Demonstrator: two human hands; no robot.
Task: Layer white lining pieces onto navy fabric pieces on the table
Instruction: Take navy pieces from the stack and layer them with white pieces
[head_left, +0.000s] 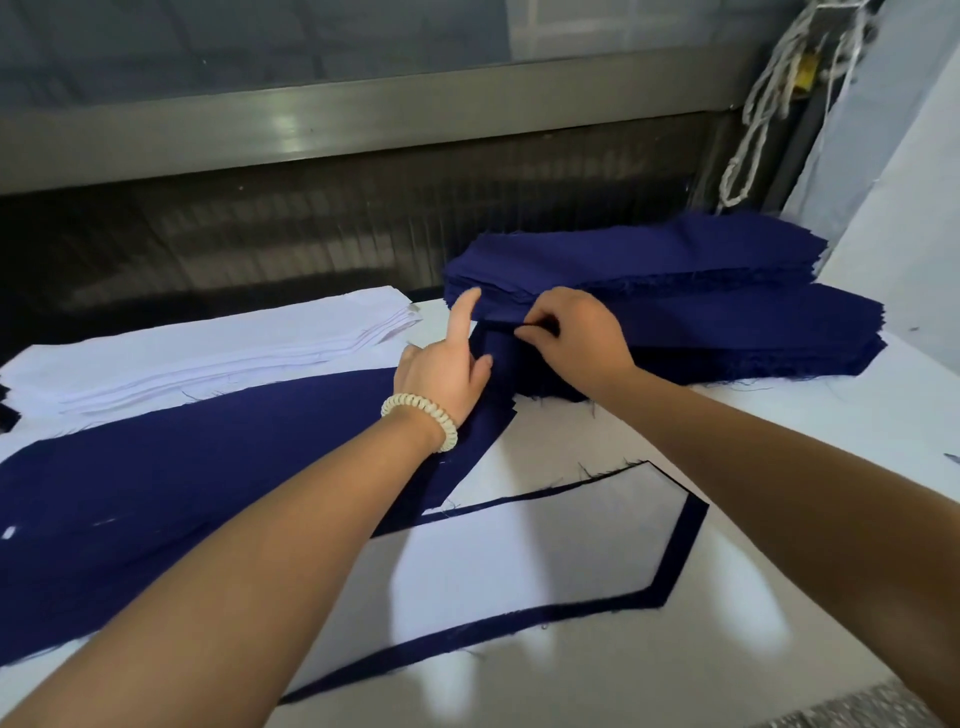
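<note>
1. Both forearms reach forward, with the hands close together. The left hand (447, 364), a cream coil bracelet (423, 415) at its wrist, points its index finger up, thumb against navy cloth; I cannot tell whether its hidden fingers grip. The right hand (576, 338) pinches the folded edge of a navy piece (496, 364).
2. That piece hangs between the hands at the near end of the navy stack (675, 260). A spread navy panel (208, 467) lies left, the white lining stack (208, 348) beyond it. Nearer, a white lining piece (519, 561) lies on navy.
3. The white table (779, 415) meets a metal rail (311, 135); white cords (753, 130) hang at the far right.
</note>
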